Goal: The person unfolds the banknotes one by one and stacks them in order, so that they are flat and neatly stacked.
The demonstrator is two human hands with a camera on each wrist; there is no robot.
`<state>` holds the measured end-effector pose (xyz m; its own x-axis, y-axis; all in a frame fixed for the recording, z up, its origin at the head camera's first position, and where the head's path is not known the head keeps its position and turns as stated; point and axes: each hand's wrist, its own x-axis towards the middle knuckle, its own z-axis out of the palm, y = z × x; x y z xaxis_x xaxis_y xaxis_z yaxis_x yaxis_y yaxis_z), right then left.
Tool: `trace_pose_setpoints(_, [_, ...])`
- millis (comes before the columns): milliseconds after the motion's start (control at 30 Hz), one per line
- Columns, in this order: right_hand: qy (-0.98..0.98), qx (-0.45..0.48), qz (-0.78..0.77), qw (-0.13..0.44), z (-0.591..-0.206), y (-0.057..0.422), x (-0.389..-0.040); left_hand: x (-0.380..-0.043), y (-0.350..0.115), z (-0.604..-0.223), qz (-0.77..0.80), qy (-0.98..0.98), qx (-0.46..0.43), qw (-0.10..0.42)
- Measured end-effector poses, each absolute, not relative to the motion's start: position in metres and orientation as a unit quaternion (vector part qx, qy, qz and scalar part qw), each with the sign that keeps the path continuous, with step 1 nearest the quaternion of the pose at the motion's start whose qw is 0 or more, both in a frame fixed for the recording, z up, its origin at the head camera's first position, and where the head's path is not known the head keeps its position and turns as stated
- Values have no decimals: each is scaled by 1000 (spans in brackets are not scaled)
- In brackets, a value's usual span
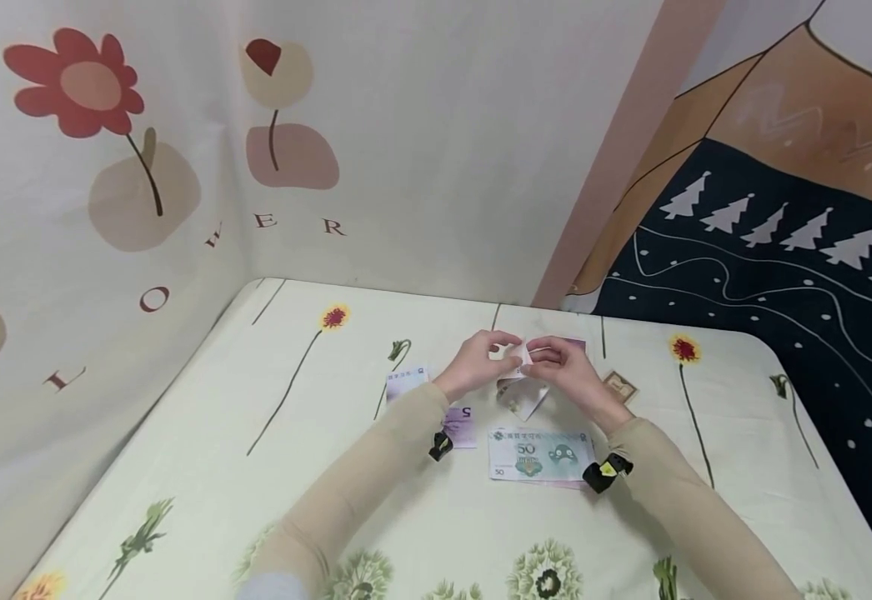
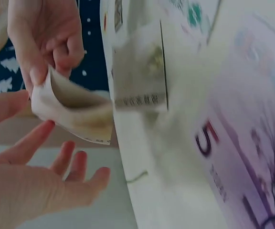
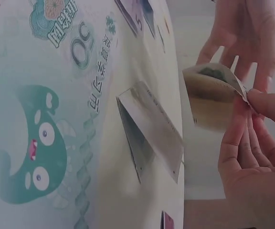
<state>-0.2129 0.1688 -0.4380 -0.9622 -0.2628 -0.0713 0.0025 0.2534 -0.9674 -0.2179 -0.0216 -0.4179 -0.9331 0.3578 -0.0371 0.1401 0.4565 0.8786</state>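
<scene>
A small folded play banknote (image 3: 211, 95), bent into a curved loop, is up above the far part of the table. My right hand (image 1: 567, 371) pinches its folded end between thumb and fingertips. My left hand (image 1: 475, 364) is right beside it; in the left wrist view its fingers (image 2: 30, 140) are spread, with thumb and index fingertip at the note's edge. Below the hands, a second folded banknote (image 3: 152, 129) stands on the cloth like a tent. Nearer me lies a flat green 50 banknote (image 1: 541, 454), with a pinkish edge showing under it.
Left of the tent lie a purple 5 banknote (image 1: 461, 427) and a pale violet one (image 1: 406, 379), partly behind my left arm. A small brown stamp-like card (image 1: 619, 387) is by my right wrist; a purple piece (image 1: 575, 343) shows behind that hand. A flower-print cloth (image 1: 181, 467) covers the table.
</scene>
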Motion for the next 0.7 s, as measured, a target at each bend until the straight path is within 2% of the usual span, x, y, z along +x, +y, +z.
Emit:
trace_pose_setpoints(400, [766,-120,-625,95,-438,167,-203,-210,-14,-420,563,813,140,55])
trace_pose_setpoints(533, [766,-127,-623,88,-440,168,-201,-209,-14,-422,588,796,132,59])
trace_pose_setpoints(700, [771,-148,-617,59,-442,170,-199,-206,-17,-424,624,769,105,90])
